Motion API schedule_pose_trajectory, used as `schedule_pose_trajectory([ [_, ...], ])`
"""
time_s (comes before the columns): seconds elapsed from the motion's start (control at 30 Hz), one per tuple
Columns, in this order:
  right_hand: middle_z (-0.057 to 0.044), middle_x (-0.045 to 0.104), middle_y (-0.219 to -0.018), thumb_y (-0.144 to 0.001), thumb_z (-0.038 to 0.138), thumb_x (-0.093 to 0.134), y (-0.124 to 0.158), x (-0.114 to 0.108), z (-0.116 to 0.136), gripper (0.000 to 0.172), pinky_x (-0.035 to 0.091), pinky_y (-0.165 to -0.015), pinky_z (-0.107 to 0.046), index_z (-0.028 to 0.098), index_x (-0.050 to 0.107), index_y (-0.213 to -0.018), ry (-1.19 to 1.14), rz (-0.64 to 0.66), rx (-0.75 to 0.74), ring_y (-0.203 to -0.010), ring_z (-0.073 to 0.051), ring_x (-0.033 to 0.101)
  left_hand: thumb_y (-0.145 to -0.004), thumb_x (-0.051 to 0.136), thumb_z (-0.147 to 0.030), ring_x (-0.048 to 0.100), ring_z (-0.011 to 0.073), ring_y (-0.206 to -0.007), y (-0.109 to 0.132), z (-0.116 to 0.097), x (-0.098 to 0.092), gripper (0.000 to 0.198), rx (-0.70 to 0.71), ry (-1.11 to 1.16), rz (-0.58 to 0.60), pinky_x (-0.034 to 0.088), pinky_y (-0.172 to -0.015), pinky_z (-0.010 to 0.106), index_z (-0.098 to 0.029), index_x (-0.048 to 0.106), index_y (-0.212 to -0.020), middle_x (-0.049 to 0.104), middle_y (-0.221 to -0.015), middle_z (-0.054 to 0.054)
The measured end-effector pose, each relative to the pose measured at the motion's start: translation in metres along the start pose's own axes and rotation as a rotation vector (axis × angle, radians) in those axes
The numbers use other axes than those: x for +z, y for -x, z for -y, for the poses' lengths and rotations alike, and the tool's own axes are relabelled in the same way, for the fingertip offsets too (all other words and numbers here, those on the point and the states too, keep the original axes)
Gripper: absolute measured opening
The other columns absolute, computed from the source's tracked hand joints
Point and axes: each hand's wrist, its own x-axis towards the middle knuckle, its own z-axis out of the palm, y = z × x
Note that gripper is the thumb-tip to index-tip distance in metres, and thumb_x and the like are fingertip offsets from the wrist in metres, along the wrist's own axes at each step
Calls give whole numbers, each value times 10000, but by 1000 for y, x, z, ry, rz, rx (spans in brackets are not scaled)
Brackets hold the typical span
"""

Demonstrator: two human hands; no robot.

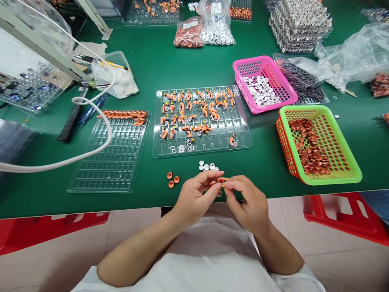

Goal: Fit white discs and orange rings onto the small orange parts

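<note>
My left hand [194,198] and my right hand [247,202] meet over the near edge of the green table [152,69]. Both pinch one small orange part [219,181] with a yellow tip between their fingertips. Just beyond the hands lie a few white discs [208,166]. Three orange rings [172,179] lie to the left of my left hand. Past them stands a clear tray [240,140] holding several orange parts in its pockets.
A second clear tray [111,162] with a row of orange parts lies at the left, crossed by a white cable [91,153]. A pink basket [264,61] of white discs and a green basket [343,154] of orange rings stand at the right. Bags and stacked trays fill the back.
</note>
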Motion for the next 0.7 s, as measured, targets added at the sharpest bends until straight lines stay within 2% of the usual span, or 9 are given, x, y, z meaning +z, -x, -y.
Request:
schedule_pose_trajectory([
  [0.13, -37, 697, -922, -891, 29, 586, 0, -3, -2, 250, 560, -722, -257, 225, 641, -1036, -54, -3, 74, -842, -144, 675, -889, 698, -308, 714, 157, -831, -1, -4, -7, 272, -46, 115, 102, 613, -785, 259, -165, 740, -1117, 756, -1008, 76],
  [0.23, -21, 684, -914, -897, 35, 577, 0, -6, -4, 265, 548, -717, -255, 238, 648, -1053, -138, 45, 124, -821, -135, 658, -894, 695, -363, 706, 149, -780, -5, -6, -11, 265, -100, 182, 131, 617, -727, 249, -166, 771, -1055, 756, -903, 58],
  [0.33, -11, 672, -902, -909, 61, 576, -1, -9, -5, 235, 537, -695, -247, 247, 656, -1029, -202, 84, 198, -793, -128, 644, -851, 749, -343, 697, 136, -723, -8, -8, -11, 231, -160, 208, 136, 609, -687, 235, -163, 785, -990, 749, -813, 41],
  [0.5, -12, 670, -906, -926, 114, 580, -1, -7, -3, 173, 530, -670, -249, 253, 668, -978, -261, 58, 335, -793, -138, 646, -780, 799, -264, 689, 137, -740, -8, -11, -5, 196, -208, 169, 80, 601, -700, 243, -145, 771, -932, 750, -832, 46],
  [0.7, -13, 665, -902, -918, 124, 590, 4, 3, 0, 149, 543, -666, -256, 249, 656, -965, -306, -10, 392, -771, -142, 651, -759, 759, -184, 676, 142, -760, -7, -6, 4, 135, -102, 58, -34, 586, -723, 253, -143, 743, -886, 724, -813, 33],
])
